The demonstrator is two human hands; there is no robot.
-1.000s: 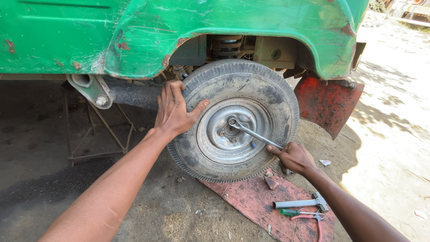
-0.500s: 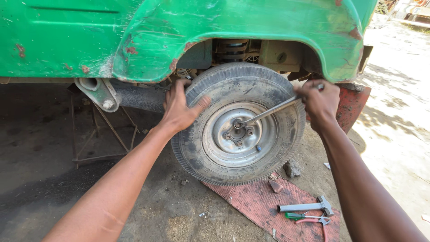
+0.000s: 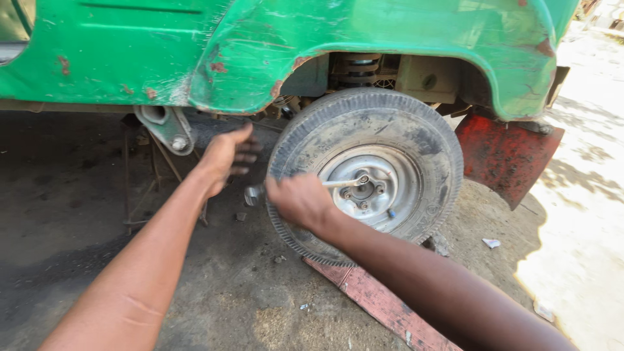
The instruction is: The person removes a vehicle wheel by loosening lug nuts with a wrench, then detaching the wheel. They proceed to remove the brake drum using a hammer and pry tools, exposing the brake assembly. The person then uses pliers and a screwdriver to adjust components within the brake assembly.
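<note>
wheel (image 3: pixel 383 170) under fender (image 3: pixel 390 39) — mudflap (image 3: pixel 504 159) right

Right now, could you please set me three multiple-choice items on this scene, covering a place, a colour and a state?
1. Where is the right hand?
A. on the metal wrench handle, at the left side of the black rubber wheel
B. on the red mudflap
C. flat on the ground

2. What colour is the dented vehicle body?
A. blue
B. green
C. white

3. What is the left hand doing?
A. gripping the tyre
B. holding a hammer
C. open, off the tyre, holding nothing

Answers: 1 A, its fingers close round the handle, which runs to the hub; 2 B, the painted panels show green; 3 C, a gap separates it from the tread.
</note>
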